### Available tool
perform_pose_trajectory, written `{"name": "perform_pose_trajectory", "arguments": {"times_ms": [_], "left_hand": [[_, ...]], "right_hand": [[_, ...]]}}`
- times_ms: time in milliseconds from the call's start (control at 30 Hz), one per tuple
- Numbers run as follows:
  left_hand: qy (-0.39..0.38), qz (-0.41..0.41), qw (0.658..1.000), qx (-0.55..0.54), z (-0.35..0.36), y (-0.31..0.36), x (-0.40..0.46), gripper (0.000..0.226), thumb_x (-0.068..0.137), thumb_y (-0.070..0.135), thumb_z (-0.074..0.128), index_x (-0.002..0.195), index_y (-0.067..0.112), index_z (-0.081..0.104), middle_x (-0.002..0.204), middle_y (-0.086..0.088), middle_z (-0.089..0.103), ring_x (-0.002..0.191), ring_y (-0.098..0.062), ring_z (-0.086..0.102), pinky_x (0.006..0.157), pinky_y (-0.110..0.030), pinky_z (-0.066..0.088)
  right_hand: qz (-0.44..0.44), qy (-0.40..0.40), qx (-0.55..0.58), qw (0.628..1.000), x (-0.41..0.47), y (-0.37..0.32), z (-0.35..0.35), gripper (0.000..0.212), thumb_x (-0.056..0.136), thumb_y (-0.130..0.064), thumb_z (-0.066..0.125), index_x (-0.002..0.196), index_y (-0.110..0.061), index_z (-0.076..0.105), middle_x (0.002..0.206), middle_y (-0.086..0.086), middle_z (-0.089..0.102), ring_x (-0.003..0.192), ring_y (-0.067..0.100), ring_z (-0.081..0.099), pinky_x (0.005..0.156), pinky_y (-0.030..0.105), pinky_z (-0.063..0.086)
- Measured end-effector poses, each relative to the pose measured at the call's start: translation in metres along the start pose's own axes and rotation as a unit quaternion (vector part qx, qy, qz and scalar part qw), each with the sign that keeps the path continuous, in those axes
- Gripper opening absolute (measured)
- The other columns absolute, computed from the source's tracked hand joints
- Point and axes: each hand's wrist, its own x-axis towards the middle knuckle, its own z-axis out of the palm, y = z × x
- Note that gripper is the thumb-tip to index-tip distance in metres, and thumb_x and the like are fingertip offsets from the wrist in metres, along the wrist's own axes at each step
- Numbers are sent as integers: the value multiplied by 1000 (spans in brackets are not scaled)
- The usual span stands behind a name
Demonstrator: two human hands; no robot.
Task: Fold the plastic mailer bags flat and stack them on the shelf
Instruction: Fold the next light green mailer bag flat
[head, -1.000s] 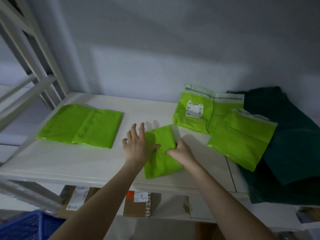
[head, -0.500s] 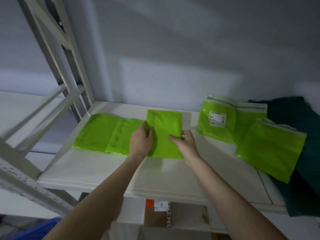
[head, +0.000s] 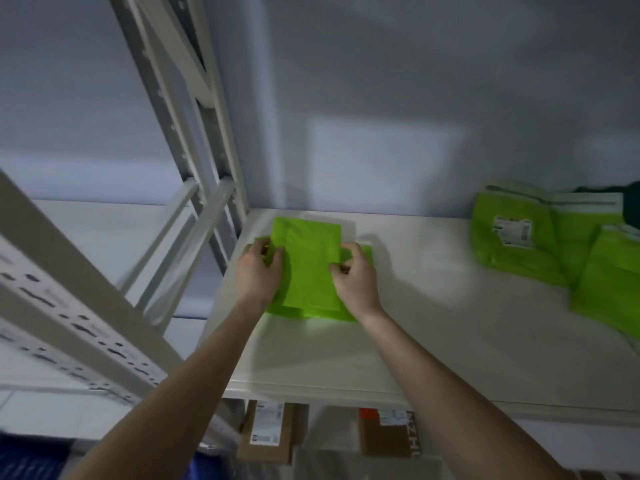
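Both hands [head: 308, 271] on upright folded mailer [head: 308, 265]

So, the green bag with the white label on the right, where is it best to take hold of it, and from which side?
Probably by its near bottom edge, coming from the front of the shelf. The labelled bag lies flat with another green bag overlapping its right side, so only the left and near edges look free. Both hands are busy at the stack.

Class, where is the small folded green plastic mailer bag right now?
In the head view, the folded green mailer bag lies left of centre on the green stack, held between both hands, near the shelf's metal upright.
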Motion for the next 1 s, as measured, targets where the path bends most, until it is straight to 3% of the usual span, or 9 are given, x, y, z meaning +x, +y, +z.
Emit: {"name": "perform_pose_trajectory", "arguments": {"times_ms": [67, 167, 333, 433, 567, 767, 1000], "left_hand": [[-6, -1, 1000, -12, -9, -13, 4, 43, 93, 24, 54, 134, 14, 46, 120, -13, 59, 108, -30, 55, 86, -33, 43], [-17, 21, 1000, -8, -16, -28, 6, 43, 96, 22, 49, 138, 20, 43, 121, -14, 54, 107, -31, 54, 87, -33, 41], [-42, 25, 997, 56, -19, -42, 13, 41, 99, 21, 44, 140, 21, 44, 112, -16, 50, 103, -35, 51, 84, -30, 36], [-58, 26, 992, 105, -17, -49, 19, 41, 100, 28, 41, 140, 21, 44, 116, -16, 47, 110, -36, 47, 94, -39, 37], [-77, 16, 980, 182, -17, -52, 22, 44, 99, 40, 37, 140, 26, 42, 131, -9, 40, 118, -34, 40, 93, -47, 39], [-104, 0, 976, 193, -20, -50, 27, 45, 95, 40, 43, 138, 26, 42, 138, -6, 34, 125, -33, 34, 99, -48, 36], [-47, 33, 987, 151, -20, -29, 24, 52, 88, 31, 54, 137, 21, 41, 143, -2, 31, 134, -26, 27, 107, -48, 28]], "right_hand": [[-20, -14, -27, 999, -1, -3, 18, 39, 86, -4, 60, 125, -3, 54, 82, 15, 58, 77, 27, 55, 73, 35, 42], [-42, -39, -79, 995, -1, -3, 39, 45, 90, -7, 55, 134, -5, 48, 112, 22, 60, 104, 34, 55, 89, 33, 38], [-47, -50, -143, 987, -1, -4, 57, 39, 93, -8, 50, 132, -5, 52, 125, 23, 56, 120, 35, 49, 101, 34, 32], [-73, -26, -229, 970, 0, 0, 59, 37, 93, -18, 50, 129, -10, 55, 118, 17, 57, 114, 36, 49, 94, 41, 37], [-92, -20, -322, 942, -5, 4, 57, 40, 95, -33, 44, 132, -21, 52, 129, 5, 49, 120, 29, 39, 92, 42, 32], [-75, -39, -344, 935, -4, 5, 58, 42, 95, -39, 43, 134, -25, 49, 133, 3, 45, 124, 29, 35, 96, 45, 29], [-65, -33, -299, 951, -1, -4, 42, 45, 91, -35, 48, 134, -21, 48, 136, 3, 44, 125, 28, 35, 98, 45, 31]]}}
